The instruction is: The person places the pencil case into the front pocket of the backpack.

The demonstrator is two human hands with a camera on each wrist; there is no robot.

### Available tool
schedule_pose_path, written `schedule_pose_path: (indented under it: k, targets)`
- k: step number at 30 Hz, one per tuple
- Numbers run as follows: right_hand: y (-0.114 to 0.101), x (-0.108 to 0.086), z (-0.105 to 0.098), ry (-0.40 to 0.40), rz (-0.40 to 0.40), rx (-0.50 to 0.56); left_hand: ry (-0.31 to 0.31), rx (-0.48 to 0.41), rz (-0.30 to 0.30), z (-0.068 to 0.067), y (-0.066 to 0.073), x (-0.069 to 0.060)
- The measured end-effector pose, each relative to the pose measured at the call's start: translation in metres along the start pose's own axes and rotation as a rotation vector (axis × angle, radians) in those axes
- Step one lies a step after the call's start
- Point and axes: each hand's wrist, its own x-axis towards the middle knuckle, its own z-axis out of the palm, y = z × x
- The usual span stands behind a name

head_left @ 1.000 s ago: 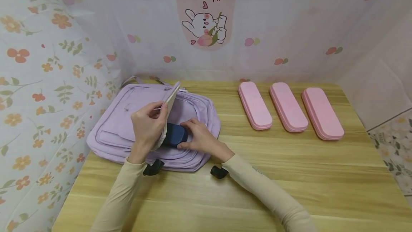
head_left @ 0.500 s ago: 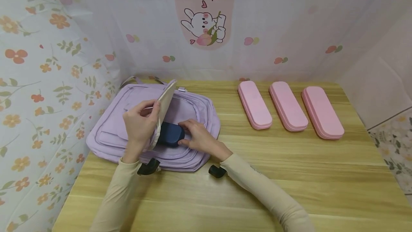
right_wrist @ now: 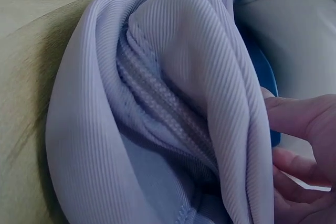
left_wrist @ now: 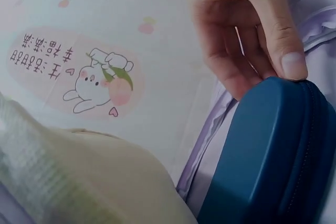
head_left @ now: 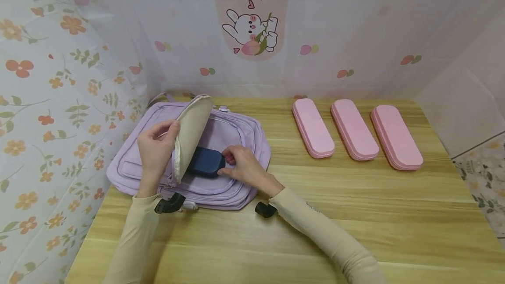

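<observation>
The work on the wooden table (head_left: 414,214), with patterned cloth (head_left: 335,16) hung behind it, looks about midway. The lilac backpack (head_left: 226,133) lies flat, and opening it appears done: a cream-lined flap (head_left: 193,130) is raised from its front. The flap is not closed. To the right, well apart from the backpack, 3 pink cases (head_left: 354,129) lie in a spaced row on the table, outside the bag and untouched.

The left hand (head_left: 157,152) pinches the flap's edge and holds it up, tilted. The right hand (head_left: 244,165) has a narrow grip, thumb and fingers on the near end of the blue case (head_left: 206,162); the left wrist view shows this pinch plainly. The case lies at the opened front of the backpack, its left end hidden by the flap. It is neither fully covered nor clear of the bag, so placing it seems unfinished; whether it is going in or coming out, I cannot tell.

The flap seems the main obstacle, since the case has to pass beneath it. Folded fabric also hides much of the case in the right wrist view.
</observation>
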Motion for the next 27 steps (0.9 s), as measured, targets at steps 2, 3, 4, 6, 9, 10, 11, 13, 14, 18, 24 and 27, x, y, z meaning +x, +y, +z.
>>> schedule_pose_path:
  k: [2, 3, 4, 6, 9, 10, 11, 13, 14, 18, 24, 27]
  targets:
    - [-0.001, 0.001, 0.000, 0.004, 0.003, -0.009, 0.002, -0.015, -0.009, 0.000, 0.000, 0.000]
    - [-0.002, 0.002, 0.000, 0.005, 0.005, -0.012, 0.003, -0.022, -0.010, 0.000, -0.001, 0.000]
    - [-0.002, 0.002, 0.001, 0.007, 0.009, -0.016, 0.007, -0.029, -0.012, 0.000, -0.001, -0.001]
    - [-0.004, 0.004, 0.001, 0.011, 0.013, -0.022, 0.010, -0.048, -0.015, 0.001, -0.001, -0.001]
    - [-0.004, 0.006, 0.003, 0.008, 0.026, -0.021, 0.015, -0.061, -0.022, 0.001, -0.001, -0.003]
    - [-0.004, 0.006, 0.003, 0.007, 0.027, -0.021, 0.017, -0.062, -0.023, 0.002, -0.001, -0.003]
    - [-0.004, 0.005, 0.003, 0.006, 0.026, -0.019, 0.017, -0.061, -0.024, 0.001, -0.001, -0.004]
    - [-0.003, 0.004, 0.002, 0.004, 0.018, -0.017, 0.019, -0.057, -0.032, 0.001, -0.001, -0.004]
    - [-0.003, 0.003, 0.001, 0.007, 0.007, -0.017, 0.020, -0.059, -0.036, 0.001, -0.001, -0.004]
    - [0.001, -0.005, -0.006, 0.037, -0.051, -0.041, 0.027, -0.085, -0.069, -0.001, -0.004, -0.004]
    - [0.009, -0.016, -0.027, 0.115, -0.098, -0.075, 0.035, -0.081, -0.084, -0.003, -0.009, -0.004]
    - [0.015, -0.021, -0.039, 0.143, -0.107, -0.089, 0.039, -0.066, -0.085, -0.003, -0.009, -0.003]
